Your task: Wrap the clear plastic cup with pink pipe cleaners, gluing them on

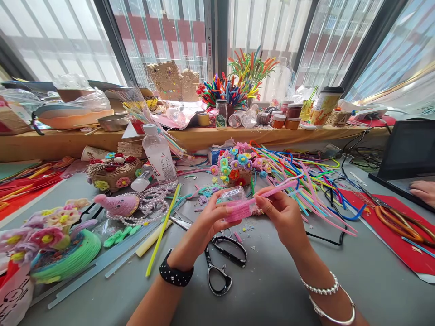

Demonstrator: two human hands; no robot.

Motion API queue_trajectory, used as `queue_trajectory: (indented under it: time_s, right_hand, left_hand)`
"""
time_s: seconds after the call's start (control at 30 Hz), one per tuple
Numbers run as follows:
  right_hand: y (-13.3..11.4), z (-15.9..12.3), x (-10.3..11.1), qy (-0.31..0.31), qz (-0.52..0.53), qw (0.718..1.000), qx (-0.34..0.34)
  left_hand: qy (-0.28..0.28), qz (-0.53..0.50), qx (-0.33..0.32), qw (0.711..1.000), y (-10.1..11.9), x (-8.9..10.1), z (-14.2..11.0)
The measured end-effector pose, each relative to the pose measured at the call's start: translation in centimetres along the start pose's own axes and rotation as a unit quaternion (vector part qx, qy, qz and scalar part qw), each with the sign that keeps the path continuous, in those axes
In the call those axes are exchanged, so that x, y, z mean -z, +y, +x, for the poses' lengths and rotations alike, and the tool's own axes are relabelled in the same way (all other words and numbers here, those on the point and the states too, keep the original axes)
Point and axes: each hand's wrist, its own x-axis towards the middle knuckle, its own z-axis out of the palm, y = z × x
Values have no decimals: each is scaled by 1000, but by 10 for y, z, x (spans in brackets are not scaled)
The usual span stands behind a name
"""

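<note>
My left hand (208,221) is closed around a small clear plastic container (234,194), tilted, with rows of pink pipe cleaner wound round its side. In my right hand (286,218), thumb and fingers pinch a pink pipe cleaner (283,186) beside the wrapped container; its free end points up and right. Black-handled scissors (207,259) lie on the table just beneath my hands. Behind them stands a basket of small colourful flowers (234,163). A large heap of loose pipe cleaners (306,181) spreads to its right.
At left are a green coiled basket with flowers (78,256), a pink cone figure (120,204), bead strings (152,203) and a white-capped bottle (159,156). Orange-handled scissors (401,222) lie on red paper at right. Another person's hand (424,191) rests by a laptop (408,154).
</note>
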Motion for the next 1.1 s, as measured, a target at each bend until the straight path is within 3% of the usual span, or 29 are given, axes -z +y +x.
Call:
queue_trajectory:
  time_s: [0.6,0.7,0.9,1.0,1.1]
  right_hand:
    - [6,-4,-10,25,-14,999,-23]
    - [6,-2,-7,-5,-26,999,-22]
    - [9,-1,-6,-148,-40,988,-25]
    - [8,-3,-9,-157,3,986,-54]
    - [6,-4,-10,-122,38,989,-69]
  left_hand:
    - [-10,19,-1,1000,0,-2,-3]
    - [-4,12,-5,1000,2,-3,-3]
    - [-21,-44,15,999,6,-8,-7]
    - [-22,-51,17,998,5,-9,-6]
    - [-11,-22,7,1000,1,-6,-3]
